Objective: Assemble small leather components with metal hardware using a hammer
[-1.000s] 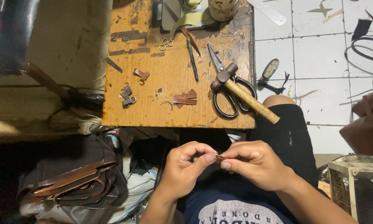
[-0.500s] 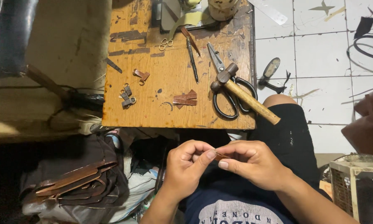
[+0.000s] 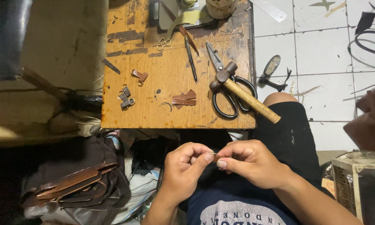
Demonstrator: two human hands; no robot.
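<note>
We pinch a small brown leather piece (image 3: 216, 157) between left hand (image 3: 186, 166) and right hand (image 3: 251, 161) above our lap, below the workbench (image 3: 162, 112), seemingly folding it, which needs steady fingertip pressure.

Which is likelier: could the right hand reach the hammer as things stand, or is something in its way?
Probably yes: the hammer lies atop the scissors, its handle overhanging the table edge toward the right hand, though that hand pinches a small brown piece.
</note>
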